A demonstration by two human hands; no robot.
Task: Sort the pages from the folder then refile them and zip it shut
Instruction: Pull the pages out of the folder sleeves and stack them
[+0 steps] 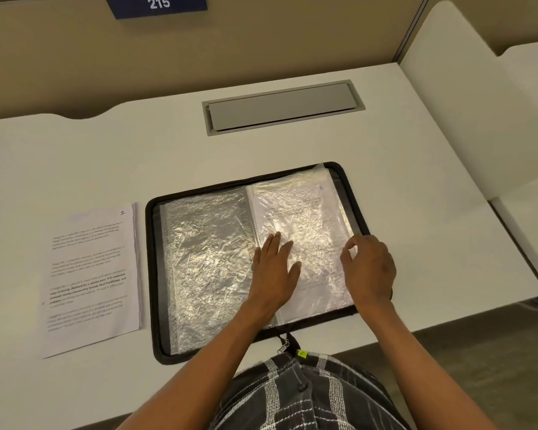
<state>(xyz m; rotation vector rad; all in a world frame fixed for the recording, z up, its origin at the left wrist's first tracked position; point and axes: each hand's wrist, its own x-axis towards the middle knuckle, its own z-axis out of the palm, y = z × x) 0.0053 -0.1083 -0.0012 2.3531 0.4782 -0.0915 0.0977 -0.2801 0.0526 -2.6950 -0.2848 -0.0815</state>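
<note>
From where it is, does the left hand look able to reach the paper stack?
Probably yes: the left hand lies flat on the folder, holding nothing, and nothing stands between it and the stack.

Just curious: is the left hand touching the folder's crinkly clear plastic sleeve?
Touching. Head view: left hand lies flat on the crinkly clear plastic sleeve.

blue sign — "215", stack of pages — handwritten "2", print illegible
</note>
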